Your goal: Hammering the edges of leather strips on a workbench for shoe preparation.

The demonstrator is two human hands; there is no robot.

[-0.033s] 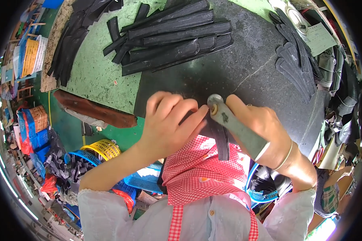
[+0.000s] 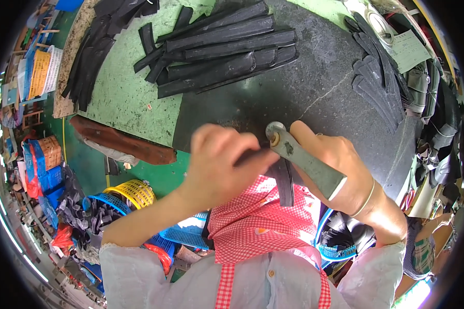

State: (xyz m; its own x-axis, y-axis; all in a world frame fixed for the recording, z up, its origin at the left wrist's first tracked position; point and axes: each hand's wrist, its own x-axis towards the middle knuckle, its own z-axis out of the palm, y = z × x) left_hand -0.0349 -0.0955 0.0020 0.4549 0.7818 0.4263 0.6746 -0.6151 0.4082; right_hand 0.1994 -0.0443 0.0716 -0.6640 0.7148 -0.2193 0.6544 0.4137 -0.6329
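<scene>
My R hand (image 2: 340,154) grips a tool (image 2: 314,172); L hand (image 2: 216,162) blurred, can't tell its grip. Blk strips (image 2: 227,38) on green/dark tabletop (image 2: 314,77), yellow basket (image 2: 134,191) nearby.

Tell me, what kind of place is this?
Probably a workshop: black strips are piled on the worktable, the right hand holds a grey tool, and a blue basket holds black pieces.

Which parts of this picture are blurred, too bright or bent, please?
Head view: the left hand is soft, its fingers smeared most, probably by motion; head view: bright glare on the right forearm; head view: the scene curves toward a black rim.
</scene>
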